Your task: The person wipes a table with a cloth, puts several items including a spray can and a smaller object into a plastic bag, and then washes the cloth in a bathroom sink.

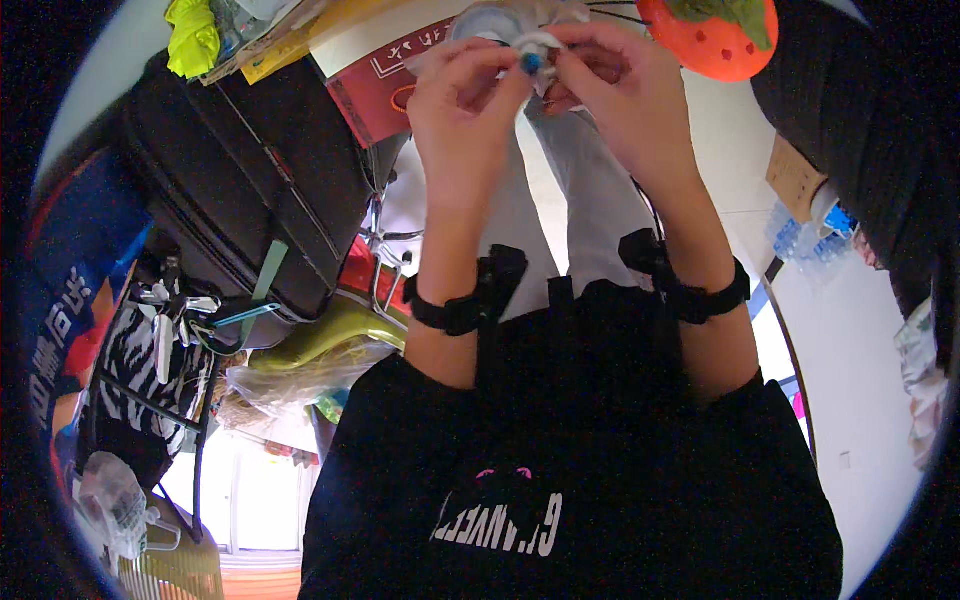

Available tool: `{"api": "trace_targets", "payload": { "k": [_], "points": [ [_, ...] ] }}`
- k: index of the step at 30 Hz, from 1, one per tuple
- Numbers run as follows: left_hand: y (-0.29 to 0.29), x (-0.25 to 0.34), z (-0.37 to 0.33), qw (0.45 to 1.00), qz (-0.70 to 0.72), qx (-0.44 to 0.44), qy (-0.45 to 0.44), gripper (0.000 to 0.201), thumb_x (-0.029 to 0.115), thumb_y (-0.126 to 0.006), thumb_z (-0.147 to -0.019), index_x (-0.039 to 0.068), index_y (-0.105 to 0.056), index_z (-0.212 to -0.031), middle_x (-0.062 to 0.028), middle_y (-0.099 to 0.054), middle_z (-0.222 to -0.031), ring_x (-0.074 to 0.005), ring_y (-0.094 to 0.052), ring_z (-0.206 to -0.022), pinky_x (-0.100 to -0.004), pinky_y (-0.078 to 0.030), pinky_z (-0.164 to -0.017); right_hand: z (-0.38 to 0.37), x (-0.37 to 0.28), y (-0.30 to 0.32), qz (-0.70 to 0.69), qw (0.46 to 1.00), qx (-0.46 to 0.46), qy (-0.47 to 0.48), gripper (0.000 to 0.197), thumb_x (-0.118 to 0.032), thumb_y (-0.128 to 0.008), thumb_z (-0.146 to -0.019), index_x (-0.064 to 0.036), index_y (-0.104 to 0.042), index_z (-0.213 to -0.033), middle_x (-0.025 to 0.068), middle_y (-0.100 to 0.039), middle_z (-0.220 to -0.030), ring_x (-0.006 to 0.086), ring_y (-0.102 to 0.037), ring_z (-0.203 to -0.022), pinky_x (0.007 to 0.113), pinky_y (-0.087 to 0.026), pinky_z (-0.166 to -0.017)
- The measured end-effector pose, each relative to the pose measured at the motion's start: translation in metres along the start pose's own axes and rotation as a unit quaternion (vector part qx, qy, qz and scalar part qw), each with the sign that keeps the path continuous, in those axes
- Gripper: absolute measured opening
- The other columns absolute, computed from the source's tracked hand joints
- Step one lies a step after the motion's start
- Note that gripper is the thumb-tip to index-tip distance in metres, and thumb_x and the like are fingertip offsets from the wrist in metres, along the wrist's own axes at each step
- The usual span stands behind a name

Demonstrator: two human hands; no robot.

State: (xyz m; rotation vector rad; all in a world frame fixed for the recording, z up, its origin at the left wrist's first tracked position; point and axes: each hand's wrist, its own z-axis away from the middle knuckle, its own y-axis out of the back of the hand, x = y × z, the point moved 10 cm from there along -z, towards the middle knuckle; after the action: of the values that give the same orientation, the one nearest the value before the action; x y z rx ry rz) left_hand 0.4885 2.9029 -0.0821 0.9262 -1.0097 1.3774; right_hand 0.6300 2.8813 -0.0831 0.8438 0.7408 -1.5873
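My left hand point(462, 115) and my right hand point(632, 105) meet at the top centre, fingers bent into pinches. Between them is a soft white piece point(540, 42), cloth-like and bunched. A small blue bead-like bit point(530, 63) shows on it, near my left fingertips. Fingers cover much of the piece, so its exact kind is unclear. Both hands grip it from opposite sides. Just behind the left hand lies a flat red printed sheet or box point(375, 110). Beyond my right hand sits an orange-red strawberry-shaped item point(708, 45) with a green leaf.
A large black suitcase-like bag point(230, 180) stands at the left, beside a metal chair base point(388, 235). Below it is a clear plastic bag point(310, 378). Bright yellow-green cloth point(192, 38) is at the upper left. Clear plastic bottles point(800, 238) lie at the right.
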Motion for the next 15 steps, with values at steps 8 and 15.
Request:
{"api": "trace_targets", "payload": {
  "k": [8,15],
  "points": [
    [-0.003,-0.003,-0.016,0.979,-0.182,-0.095,0.011,0.014,0.005,-0.068,-0.068,0.001,-0.063,-0.08,-0.0058,-0.054,-0.079,-0.0132,-0.058,-0.062,-0.0219,-0.045,-0.056,0.007,0.0,-0.01,-0.003,0.998,-0.051,0.034,0.031,-0.001,-0.049,-0.083,-0.0056,-0.057,-0.113,0.0017,-0.056,-0.071,0.0079,-0.054,-0.061,0.021,-0.047,-0.059],
    [0.009,-0.009,-0.002,0.998,-0.034,0.045,0.039,0.018,0.0,-0.065,-0.071,0.0,-0.066,-0.088,-0.0059,-0.057,-0.088,-0.0109,-0.056,-0.072,-0.0204,-0.044,-0.062,0.02,-0.032,-0.009,0.27,0.949,0.054,0.152,0.025,-0.005,-0.057,-0.078,-0.0083,-0.064,-0.103,0.0019,-0.052,-0.065,0.0074,-0.046,-0.052,0.02,-0.037,-0.049]
  ]
}}
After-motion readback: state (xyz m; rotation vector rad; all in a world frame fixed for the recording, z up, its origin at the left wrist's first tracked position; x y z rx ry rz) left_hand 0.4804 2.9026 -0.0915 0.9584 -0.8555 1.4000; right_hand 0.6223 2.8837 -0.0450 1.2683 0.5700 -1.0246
